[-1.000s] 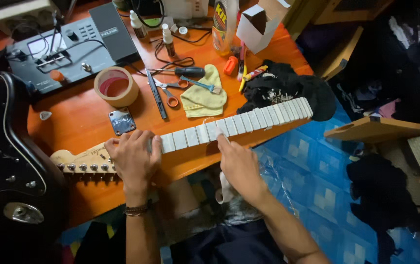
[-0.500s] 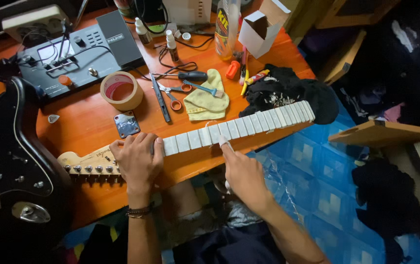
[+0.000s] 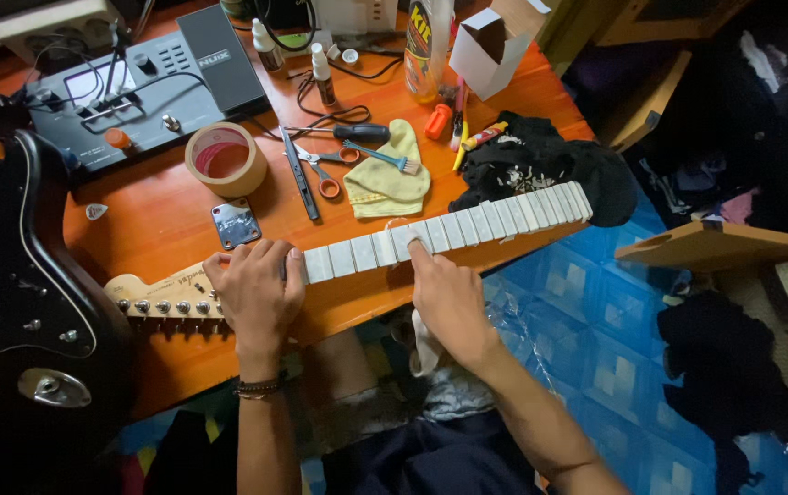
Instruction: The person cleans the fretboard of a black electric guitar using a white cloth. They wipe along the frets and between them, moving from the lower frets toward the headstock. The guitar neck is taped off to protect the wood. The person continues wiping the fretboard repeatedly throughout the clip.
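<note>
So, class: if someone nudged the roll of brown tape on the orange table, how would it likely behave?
The roll of brown tape lies flat on its side, so it would probably slide on the orange table rather than roll. Its hollow ring shape suggests it is light and stiff. Stood on edge, it would likely roll away.

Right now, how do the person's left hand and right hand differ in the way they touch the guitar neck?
The left hand lies flat over the guitar neck near the headstock, fingers spread and gripping it; the right hand touches it further along, pressing mainly with fingertips on one taped section. The left hand's wrist wears a dark bracelet; the right hand's wrist is bare. Both rest on the same neck, on the orange table.
</note>
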